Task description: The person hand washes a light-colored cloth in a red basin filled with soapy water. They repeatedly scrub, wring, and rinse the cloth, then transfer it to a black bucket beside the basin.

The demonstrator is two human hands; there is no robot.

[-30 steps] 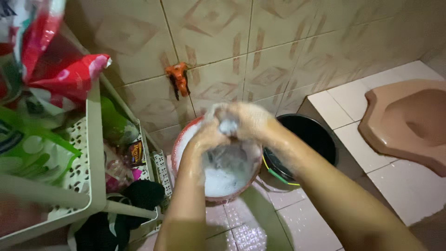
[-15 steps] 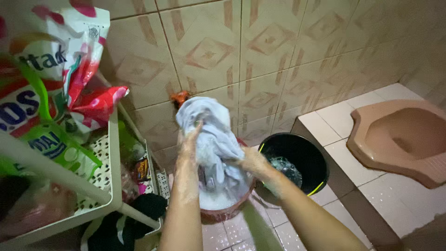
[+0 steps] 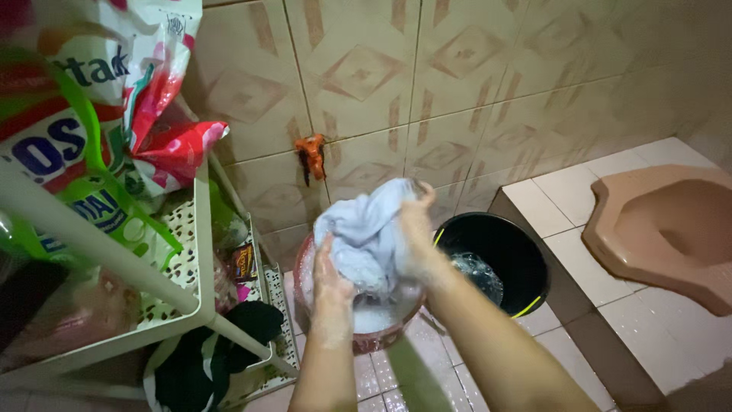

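Observation:
A wet, pale blue-white cloth (image 3: 366, 229) hangs bunched above a red basin (image 3: 366, 339) of soapy water. My right hand (image 3: 415, 229) grips the cloth near its top right edge. My left hand (image 3: 329, 284) presses against the cloth's lower left side, its fingers on the fabric. Both forearms are covered in suds. The lower end of the cloth dips into the foam in the basin.
A black bucket (image 3: 526, 259) with water stands right of the basin. A white plastic rack (image 3: 194, 267) at left holds detergent bags (image 3: 91, 130) and dark clothes (image 3: 206, 358). An orange tap (image 3: 311, 156) sticks from the tiled wall. A pink squat toilet (image 3: 671, 221) sits on a raised step at right.
The cloth was rubbed between both hands, lifted high and spread, and now hangs lower and bunched. My right hand rose to its top; my left hand dropped lower. The camera shifted slightly.

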